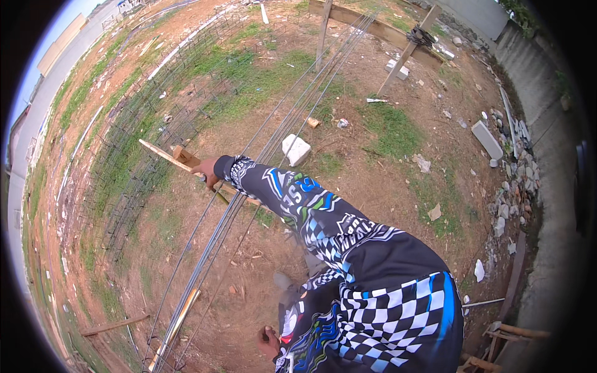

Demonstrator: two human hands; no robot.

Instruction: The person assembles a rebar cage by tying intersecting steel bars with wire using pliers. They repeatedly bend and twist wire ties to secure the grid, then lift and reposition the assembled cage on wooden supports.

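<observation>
My right arm stretches across the long thin steel rods, and my right hand (pixel 208 173) is closed over a wooden crosspiece (pixel 163 152). Right beside its fingers sits a short wooden block (pixel 182 155). The steel rods (pixel 214 239) run in a loose bundle from lower left to upper right, passing over the crosspiece and under my forearm. Low in the picture is my left hand (pixel 268 342), away from the rods, its fingers curled inward; whatever they may hold is hidden. A boot (pixel 283 281) shows on the dirt below me.
Wire-and-bar cages (pixel 118 180) lie on the grass at left. A white block (pixel 296 150) rests near the rods. Wooden posts (pixel 407 53) stand at the far end, one with dark wire coiled on it. Rubble (pixel 521 180) lines the concrete wall (pixel 541 112) at right.
</observation>
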